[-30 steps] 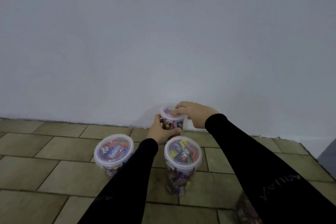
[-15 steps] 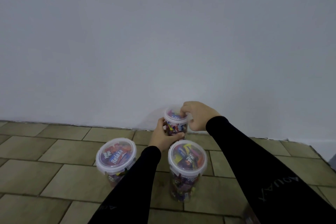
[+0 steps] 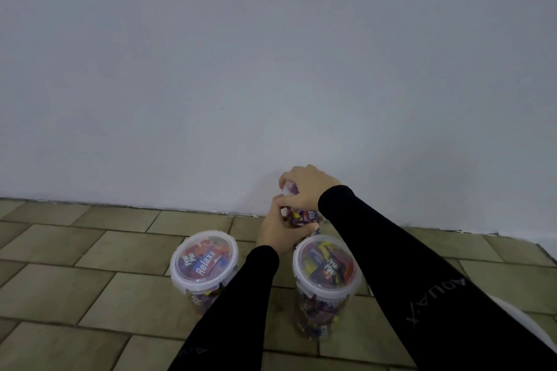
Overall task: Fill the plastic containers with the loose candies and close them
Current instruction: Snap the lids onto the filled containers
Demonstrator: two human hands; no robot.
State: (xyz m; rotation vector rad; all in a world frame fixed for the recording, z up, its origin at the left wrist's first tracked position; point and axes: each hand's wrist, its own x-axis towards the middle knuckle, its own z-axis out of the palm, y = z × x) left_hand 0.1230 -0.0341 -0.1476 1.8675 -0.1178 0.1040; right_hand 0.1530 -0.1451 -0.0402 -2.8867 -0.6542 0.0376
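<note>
- The right hand [image 3: 304, 187] lies over the top of the far candy container [image 3: 303, 215], fingers curled down around its lid, which is mostly hidden beneath the palm.
- The left hand [image 3: 278, 232] grips the same container's side wall from the left, thumb up near the rim and fingers wrapped across the front.
- Both forearms, in black sleeves [image 3: 422, 274], reach forward from the bottom of the view; the right one crosses in from the lower right, the left one rises between the two nearer tubs.
- The held container stands on the tiled floor [image 3: 75, 280] just beside the foot of the white wall [image 3: 271, 69]; whether it touches the wall cannot be told.
- A lidded tub with a Relaxa wrapper on top [image 3: 203, 260] stands to the left of the left forearm, full of candies.
- A second lidded tub [image 3: 327, 266] stands between the forearms, just in front of the held container and close to the left hand's fingers.
- Open floor stretches away to the left and lies to the right behind the right arm.
</note>
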